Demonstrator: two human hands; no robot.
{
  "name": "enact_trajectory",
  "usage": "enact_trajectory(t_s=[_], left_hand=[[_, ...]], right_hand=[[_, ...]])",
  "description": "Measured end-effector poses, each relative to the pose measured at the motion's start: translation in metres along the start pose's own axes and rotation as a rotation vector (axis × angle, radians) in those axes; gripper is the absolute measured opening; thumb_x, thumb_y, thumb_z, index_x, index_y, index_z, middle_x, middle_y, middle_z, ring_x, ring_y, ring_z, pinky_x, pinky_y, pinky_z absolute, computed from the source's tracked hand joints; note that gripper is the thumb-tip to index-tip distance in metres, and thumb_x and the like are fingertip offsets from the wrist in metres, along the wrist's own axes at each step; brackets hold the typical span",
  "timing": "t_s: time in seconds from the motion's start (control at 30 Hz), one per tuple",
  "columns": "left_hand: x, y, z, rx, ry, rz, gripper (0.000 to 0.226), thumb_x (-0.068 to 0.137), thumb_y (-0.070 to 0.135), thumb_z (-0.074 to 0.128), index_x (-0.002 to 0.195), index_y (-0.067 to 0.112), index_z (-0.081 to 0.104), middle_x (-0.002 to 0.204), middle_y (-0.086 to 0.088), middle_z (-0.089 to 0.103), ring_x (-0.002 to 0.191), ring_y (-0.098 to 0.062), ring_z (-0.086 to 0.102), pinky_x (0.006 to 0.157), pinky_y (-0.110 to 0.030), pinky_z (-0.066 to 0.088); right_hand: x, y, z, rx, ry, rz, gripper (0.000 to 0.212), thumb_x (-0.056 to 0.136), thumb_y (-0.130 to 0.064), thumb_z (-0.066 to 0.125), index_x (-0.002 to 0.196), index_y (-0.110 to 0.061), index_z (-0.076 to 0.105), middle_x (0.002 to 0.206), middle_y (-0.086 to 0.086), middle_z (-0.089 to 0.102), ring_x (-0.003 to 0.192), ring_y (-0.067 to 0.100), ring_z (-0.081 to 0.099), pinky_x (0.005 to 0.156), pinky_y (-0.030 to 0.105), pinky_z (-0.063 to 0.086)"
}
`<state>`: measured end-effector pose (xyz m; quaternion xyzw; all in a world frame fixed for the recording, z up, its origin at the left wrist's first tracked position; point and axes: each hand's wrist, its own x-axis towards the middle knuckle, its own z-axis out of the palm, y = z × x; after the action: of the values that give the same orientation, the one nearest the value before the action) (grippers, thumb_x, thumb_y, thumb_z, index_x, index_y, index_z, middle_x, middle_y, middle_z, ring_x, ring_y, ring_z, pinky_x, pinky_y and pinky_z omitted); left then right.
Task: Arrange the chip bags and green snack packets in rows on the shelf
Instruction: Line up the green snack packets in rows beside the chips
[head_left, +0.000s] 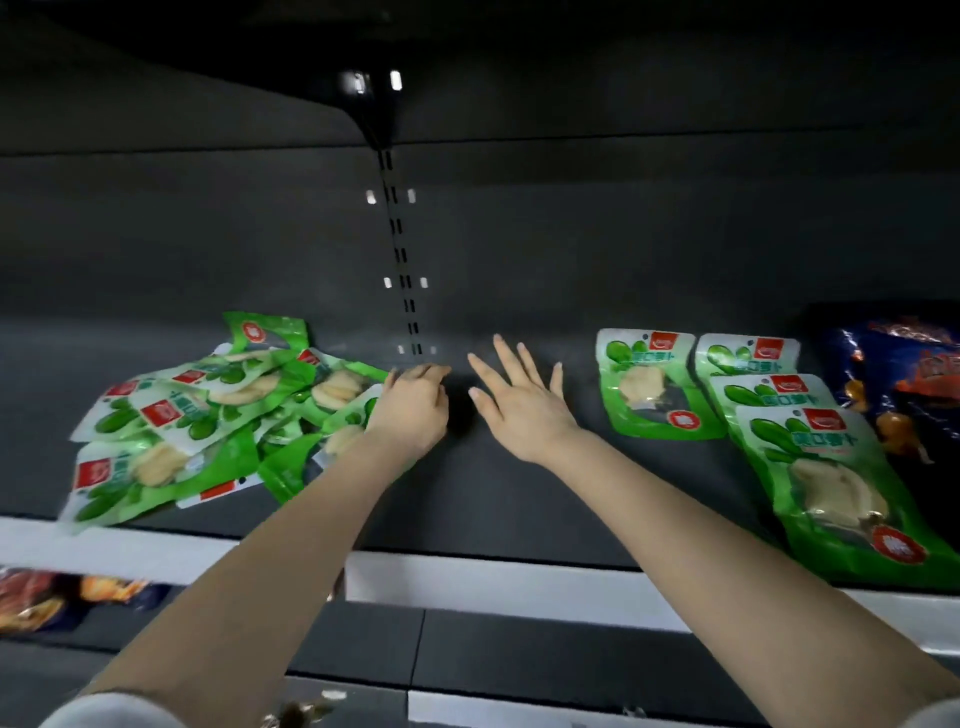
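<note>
A loose heap of green snack packets (197, 415) lies on the left of the dark shelf (498, 499). My left hand (413, 408) rests at the heap's right edge, fingers curled on the corner of a green packet there. My right hand (519, 400) hovers flat over the bare middle of the shelf, fingers spread, holding nothing. To the right, one green packet (647, 384) lies flat, and beside it three green packets (821, 457) overlap in a row running toward the front edge. A dark blue chip bag (904, 384) lies at the far right.
A slotted upright (402, 260) runs up the shelf's back wall behind my hands. White price rails (519, 577) line the shelf's front edge. More chip bags (52, 597) show on the lower shelf at the left.
</note>
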<state>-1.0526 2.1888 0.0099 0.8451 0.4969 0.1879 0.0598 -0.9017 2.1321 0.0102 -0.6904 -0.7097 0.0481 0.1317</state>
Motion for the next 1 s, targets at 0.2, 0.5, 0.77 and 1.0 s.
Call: enact_trajectory(t_s=[0.2,0.5,0.77,1.0], left_hand=[[-0.037,-0.074,-0.030,0.025,0.053,-0.181,0.042,0.092,0.012,0.039,0.132,0.019,0.051,0.139,-0.003,0.049,0.132,-0.023,0.040,0.113,-0.040,0.023],[-0.085,-0.119,-0.042,0.049,0.086,-0.295,0.043,0.091,0.008,0.042,0.133,0.013,0.050,0.138,-0.008,0.048,0.126,-0.031,0.044,0.104,-0.038,0.037],[-0.082,-0.120,-0.037,0.167,0.123,-0.256,0.040,0.094,0.019,0.040,0.132,0.019,0.051,0.134,-0.003,0.050,0.129,-0.026,0.039,0.105,-0.038,0.030],[-0.082,-0.120,-0.038,0.126,0.163,-0.231,0.037,0.094,0.020,0.041,0.128,0.022,0.054,0.130,-0.003,0.054,0.124,-0.026,0.043,0.101,-0.037,0.032]], right_hand=[[0.025,-0.063,0.015,0.040,-0.071,-0.178,0.054,0.101,-0.051,0.013,0.152,-0.036,0.003,0.158,-0.005,-0.021,0.145,0.021,-0.018,0.113,0.059,-0.009],[0.048,-0.124,0.060,0.016,-0.208,-0.343,0.056,0.097,-0.058,0.021,0.150,-0.041,0.013,0.160,-0.012,-0.007,0.147,0.021,-0.009,0.116,0.054,-0.005],[0.053,-0.125,0.063,-0.001,-0.180,-0.369,0.051,0.098,-0.052,0.025,0.147,-0.037,0.027,0.160,-0.013,-0.001,0.147,0.017,-0.003,0.117,0.051,-0.002],[0.042,-0.120,0.054,-0.025,-0.206,-0.480,0.072,0.100,-0.051,0.027,0.152,-0.017,-0.009,0.161,0.001,-0.001,0.147,0.013,0.000,0.119,0.035,0.000]])
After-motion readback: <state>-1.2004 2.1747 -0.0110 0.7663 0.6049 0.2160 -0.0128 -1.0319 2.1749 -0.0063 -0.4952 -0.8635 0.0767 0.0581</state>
